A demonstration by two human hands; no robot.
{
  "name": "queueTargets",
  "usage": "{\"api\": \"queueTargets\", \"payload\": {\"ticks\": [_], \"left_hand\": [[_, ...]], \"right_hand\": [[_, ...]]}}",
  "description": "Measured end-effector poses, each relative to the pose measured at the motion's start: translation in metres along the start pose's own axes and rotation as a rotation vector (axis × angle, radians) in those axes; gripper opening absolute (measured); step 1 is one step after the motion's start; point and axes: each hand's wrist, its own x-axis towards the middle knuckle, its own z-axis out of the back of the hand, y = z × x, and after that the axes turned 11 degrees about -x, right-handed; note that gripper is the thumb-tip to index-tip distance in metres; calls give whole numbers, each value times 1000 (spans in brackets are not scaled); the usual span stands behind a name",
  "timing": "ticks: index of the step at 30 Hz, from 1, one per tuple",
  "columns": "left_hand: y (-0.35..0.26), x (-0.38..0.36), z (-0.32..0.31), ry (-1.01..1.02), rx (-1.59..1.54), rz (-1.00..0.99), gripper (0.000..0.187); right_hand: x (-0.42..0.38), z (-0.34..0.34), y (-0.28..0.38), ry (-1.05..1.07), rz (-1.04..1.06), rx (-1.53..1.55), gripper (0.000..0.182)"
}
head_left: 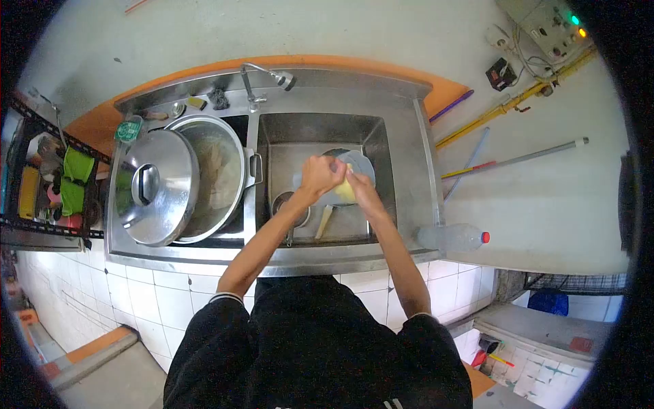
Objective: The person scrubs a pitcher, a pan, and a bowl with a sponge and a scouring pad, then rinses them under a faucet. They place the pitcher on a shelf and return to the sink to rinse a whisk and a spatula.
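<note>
Both my hands are close together above the right sink basin. My left hand is closed, its fingers curled. Beside it my right hand is closed too, against a yellow item that shows below and between the hands; its shape is partly hidden. Under the hands lie grey-blue dishes in the basin. A light-coloured handle points toward me from them. A round pan or bowl sits by my left forearm, partly covered by it.
A large pot with a tilted metal lid fills the left basin. The faucet rises behind. A clear bottle with a red cap lies at the right edge. A rack stands far left.
</note>
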Motion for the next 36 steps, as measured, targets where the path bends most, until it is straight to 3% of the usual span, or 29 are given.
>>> {"api": "queueTargets", "payload": {"ticks": [3,7,9,10,12,14,20,30,36], "left_hand": [[4,22,19,94,12,-75,32],[-7,36,33,412,3,-172,31],[-15,25,26,345,15,-349,30],[-23,21,22,312,25,-446,29],[-43,7,18,255,-82,-439,26],[-65,-11,16,268,-112,-613,23],[-69,-46,9,139,-9,-901,19],[-69,-62,-6,104,-105,-911,17],[-33,-85,-17,95,-146,-923,18]], "right_hand": [[-14,4,-3,301,120,-195,34],[7,15,-13,662,191,-910,37],[22,12,-12,701,245,-972,36],[27,7,-10,678,282,-905,35],[30,-1,-6,624,358,-774,35],[25,-5,0,584,389,-718,34],[4,1,11,449,430,-651,33],[7,3,35,175,458,-423,31],[20,0,47,-65,464,-127,31]]}}
